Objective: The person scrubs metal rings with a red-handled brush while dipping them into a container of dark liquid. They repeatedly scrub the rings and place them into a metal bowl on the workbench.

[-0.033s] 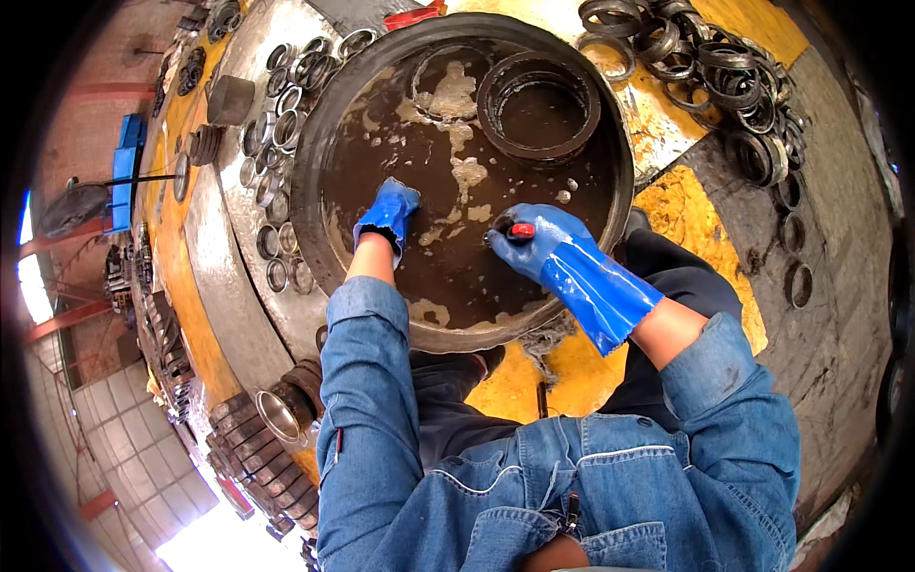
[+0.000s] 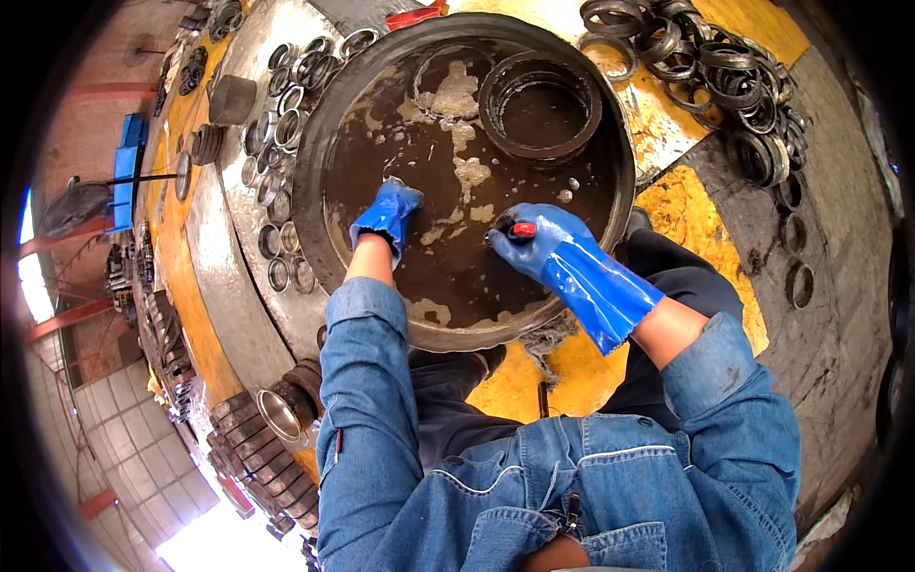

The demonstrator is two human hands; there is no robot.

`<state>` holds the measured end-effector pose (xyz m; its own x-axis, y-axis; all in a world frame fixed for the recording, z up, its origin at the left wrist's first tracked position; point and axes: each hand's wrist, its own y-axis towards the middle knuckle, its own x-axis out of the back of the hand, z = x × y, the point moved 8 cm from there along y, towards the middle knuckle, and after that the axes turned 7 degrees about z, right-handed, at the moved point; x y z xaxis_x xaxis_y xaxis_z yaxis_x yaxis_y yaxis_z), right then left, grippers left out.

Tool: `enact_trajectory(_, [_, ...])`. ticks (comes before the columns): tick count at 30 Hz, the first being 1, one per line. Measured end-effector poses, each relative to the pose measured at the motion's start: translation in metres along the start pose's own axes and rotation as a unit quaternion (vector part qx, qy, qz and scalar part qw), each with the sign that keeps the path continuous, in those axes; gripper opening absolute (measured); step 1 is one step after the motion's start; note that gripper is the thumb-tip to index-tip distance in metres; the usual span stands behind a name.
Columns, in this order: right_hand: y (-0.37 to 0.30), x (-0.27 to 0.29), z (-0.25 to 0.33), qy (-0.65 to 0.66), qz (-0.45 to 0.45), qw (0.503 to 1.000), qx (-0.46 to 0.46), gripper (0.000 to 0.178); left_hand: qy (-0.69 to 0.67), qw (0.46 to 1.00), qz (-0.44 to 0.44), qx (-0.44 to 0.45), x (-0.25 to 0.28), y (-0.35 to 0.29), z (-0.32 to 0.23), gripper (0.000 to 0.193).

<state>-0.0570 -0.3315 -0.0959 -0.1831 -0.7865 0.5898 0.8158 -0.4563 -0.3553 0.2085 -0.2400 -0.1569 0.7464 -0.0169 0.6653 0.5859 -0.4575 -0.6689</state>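
Observation:
A wide round black basin (image 2: 312, 191) of dark, murky liquid with patches of foam lies before me. My left hand (image 2: 390, 217), in a blue rubber glove, reaches into it, and the liquid hides the fingers and anything they hold. Over the basin's right part, my gloved right hand (image 2: 545, 238) is closed round a tool with a red handle end (image 2: 522, 231); its working end is not visible. At the far right inside the basin sits a thick dark ring (image 2: 494, 122), partly in the liquid. A thinner ring outline (image 2: 416, 81) shows beside it, mostly submerged.
Left of the basin, several shiny metal rings (image 2: 288, 129) stand in rows on a metal sheet. Dark rings (image 2: 729, 76) are heaped at the far right, trailing nearer. A red object (image 2: 416, 13) lies beyond the rim. Stacked dark parts (image 2: 257, 448) stand at lower left.
Very little differs. Small ripples show on the liquid just beyond my left hand, which has shifted slightly. My right hand keeps its grip and position.

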Motion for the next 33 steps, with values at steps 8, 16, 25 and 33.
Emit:
enact_trajectory(8, [0.001, -0.010, 0.019, -0.005, 0.018, 1.000, 0.022, 0.030, 0.054, 0.998, -0.016, -0.006, 0.000, 0.032, 0.048, 0.040])
enact_trajectory(16, [-0.002, -0.010, 0.022, 0.005, 0.008, 1.000, 0.028, 0.032, -0.042, 0.997, 0.056, 0.021, -0.016, 0.022, 0.088, 0.043])
enact_trajectory(25, [0.004, -0.011, 0.009, 0.001, -0.004, 1.000, 0.018, 0.035, -0.035, 0.997, -0.001, -0.068, 0.025, -0.042, 0.022, 0.056])
enact_trajectory(33, [0.000, -0.015, 0.013, 0.018, 0.003, 0.999, 0.041, 0.031, 0.038, 0.990, -0.103, 0.087, 0.080, -0.048, 0.008, 0.074])
